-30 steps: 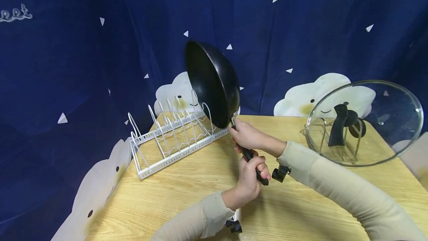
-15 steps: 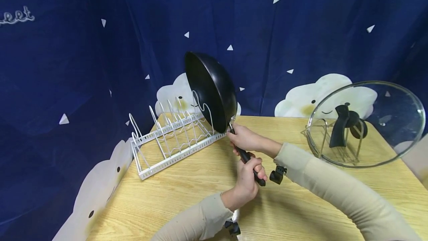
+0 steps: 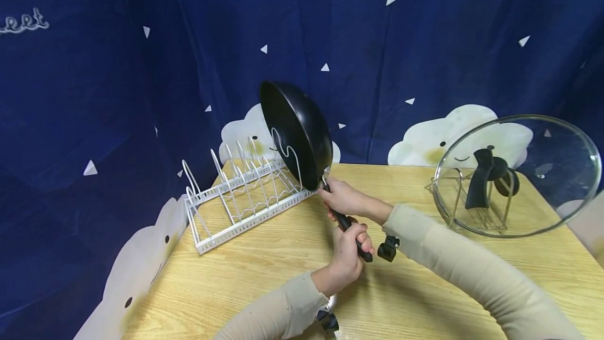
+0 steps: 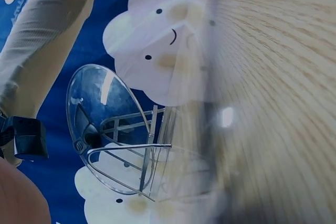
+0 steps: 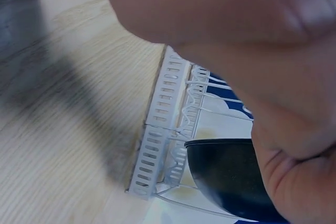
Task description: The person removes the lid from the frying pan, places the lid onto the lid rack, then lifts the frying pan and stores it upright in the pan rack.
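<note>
A black wok (image 3: 313,125) stands tilted on its side at the right end of a white wire rack (image 3: 257,222), its hollow facing left. My right hand (image 3: 345,197) grips its black handle (image 3: 343,220) close to the pan. Lower down, near the handle's end, my left hand (image 3: 346,252) is wrapped round it. One wire loop of the rack shows in front of the wok's inside. In the right wrist view, the wok (image 5: 226,174) lies over the rack's end (image 5: 146,166), partly behind the right hand (image 5: 247,40). Whether the wok's rim rests on the rack I cannot tell.
A large glass lid (image 3: 557,182) with a black handle (image 3: 478,177) leans in a metal wire stand (image 3: 454,201) on the right. Both stand on a wooden table (image 3: 424,298). Behind hangs a dark blue curtain (image 3: 358,30) with cloud prints.
The wok has come down and slightly left onto or against the rack's right end. Both hands, still gripping the handle, have shifted slightly left with it. The lid and rack stay put.
</note>
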The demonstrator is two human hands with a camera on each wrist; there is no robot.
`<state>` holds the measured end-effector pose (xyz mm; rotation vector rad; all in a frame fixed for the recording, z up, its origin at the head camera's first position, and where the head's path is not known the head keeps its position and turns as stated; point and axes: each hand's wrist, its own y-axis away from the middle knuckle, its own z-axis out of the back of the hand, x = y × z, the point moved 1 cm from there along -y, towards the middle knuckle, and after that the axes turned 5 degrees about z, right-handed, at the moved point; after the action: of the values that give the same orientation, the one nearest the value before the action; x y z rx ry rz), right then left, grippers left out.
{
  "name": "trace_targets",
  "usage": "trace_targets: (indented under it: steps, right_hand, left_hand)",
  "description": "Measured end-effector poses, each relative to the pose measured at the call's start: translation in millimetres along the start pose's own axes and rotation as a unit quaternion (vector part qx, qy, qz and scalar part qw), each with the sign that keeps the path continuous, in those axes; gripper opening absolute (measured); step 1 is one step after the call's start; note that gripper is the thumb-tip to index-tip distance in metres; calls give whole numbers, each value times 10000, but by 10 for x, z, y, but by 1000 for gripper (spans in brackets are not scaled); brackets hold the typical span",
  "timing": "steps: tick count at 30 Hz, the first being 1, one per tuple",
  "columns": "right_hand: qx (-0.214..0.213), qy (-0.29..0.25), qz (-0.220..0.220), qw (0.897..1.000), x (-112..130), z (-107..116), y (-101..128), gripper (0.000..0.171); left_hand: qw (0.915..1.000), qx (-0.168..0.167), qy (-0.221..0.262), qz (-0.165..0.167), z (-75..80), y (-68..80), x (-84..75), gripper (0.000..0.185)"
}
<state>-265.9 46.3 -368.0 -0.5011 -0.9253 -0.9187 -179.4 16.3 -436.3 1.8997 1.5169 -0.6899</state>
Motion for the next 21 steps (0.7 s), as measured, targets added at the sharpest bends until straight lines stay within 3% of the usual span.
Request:
trace_targets:
  steps: [12,21]
  right_hand:
    - [82,35,-6,10000,-165,-76,-103,28]
    - [201,56,-50,9998,-213,-82,-158,22]
  left_hand:
    - [9996,-233,-18,147,77,-61,54,22]
    - [9994,-308,11,183,124,-122,83,21]
